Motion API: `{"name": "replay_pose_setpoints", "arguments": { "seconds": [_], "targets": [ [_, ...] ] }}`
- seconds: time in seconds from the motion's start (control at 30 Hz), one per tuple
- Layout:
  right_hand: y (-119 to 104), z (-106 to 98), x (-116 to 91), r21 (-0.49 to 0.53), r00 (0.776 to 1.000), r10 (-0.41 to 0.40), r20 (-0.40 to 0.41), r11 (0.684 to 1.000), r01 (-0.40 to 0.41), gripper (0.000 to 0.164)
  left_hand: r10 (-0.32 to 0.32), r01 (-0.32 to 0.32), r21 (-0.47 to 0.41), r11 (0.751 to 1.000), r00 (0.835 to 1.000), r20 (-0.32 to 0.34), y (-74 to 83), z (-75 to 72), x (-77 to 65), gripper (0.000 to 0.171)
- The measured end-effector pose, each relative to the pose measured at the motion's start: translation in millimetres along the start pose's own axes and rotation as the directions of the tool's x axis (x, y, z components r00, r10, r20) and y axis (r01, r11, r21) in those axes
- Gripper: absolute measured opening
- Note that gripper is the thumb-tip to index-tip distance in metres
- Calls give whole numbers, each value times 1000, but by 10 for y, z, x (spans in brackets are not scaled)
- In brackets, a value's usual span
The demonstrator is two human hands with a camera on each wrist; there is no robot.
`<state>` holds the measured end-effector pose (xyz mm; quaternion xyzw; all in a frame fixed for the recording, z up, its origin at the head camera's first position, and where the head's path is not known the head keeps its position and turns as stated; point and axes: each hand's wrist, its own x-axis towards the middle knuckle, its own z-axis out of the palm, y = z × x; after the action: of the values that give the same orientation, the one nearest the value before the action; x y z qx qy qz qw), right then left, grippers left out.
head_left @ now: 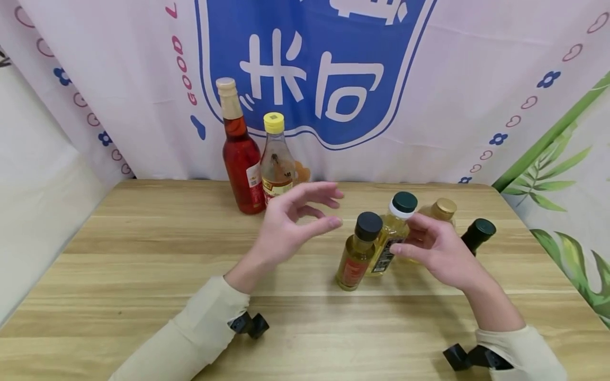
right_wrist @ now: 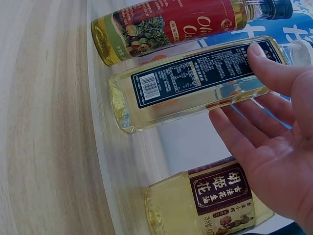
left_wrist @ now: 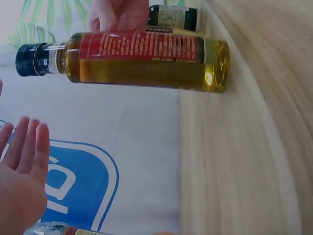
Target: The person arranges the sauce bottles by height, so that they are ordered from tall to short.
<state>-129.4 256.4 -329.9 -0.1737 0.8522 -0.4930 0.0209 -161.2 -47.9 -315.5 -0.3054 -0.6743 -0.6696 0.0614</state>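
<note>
My right hand (head_left: 443, 256) is at the right side of a square oil bottle (right_wrist: 181, 88) with a dark green cap. Its thumb lies in front of the dark label and its loosely extended fingers reach the side and back; the palm stays apart. The bottle stands upright on the table. Directly to its left is an olive oil bottle (head_left: 355, 264) with a black cap and red label. Left of these, my left hand (head_left: 290, 222) hovers with spread fingers and holds nothing. A gold-capped peanut oil bottle (right_wrist: 220, 196) stands behind my right hand, partly hidden.
A dark green-capped bottle (head_left: 478, 233) stands at the right, mostly covered by the right hand. At the back left are a tall bottle of red liquid (head_left: 242, 169) and a yellow-capped bottle (head_left: 276, 159). A printed curtain (head_left: 452, 95) hangs behind the wooden table (head_left: 143, 254).
</note>
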Motion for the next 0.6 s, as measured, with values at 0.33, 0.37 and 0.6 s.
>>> {"name": "replay_pose_setpoints", "arguments": {
  "seconds": [0.33,0.37,0.6],
  "targets": [
    [-1,-45,-16,-16,1000,12,2,1000,-12,48,-101,91,51,995,962,256,-80,121,-34,54],
    [1,-48,-17,-17,1000,11,0,1000,-11,48,-110,93,72,993,954,278,-88,130,-30,55],
    [17,-36,-6,2,1000,28,6,1000,-28,47,-159,101,174,980,920,357,-153,165,-28,57]
  ]
}}
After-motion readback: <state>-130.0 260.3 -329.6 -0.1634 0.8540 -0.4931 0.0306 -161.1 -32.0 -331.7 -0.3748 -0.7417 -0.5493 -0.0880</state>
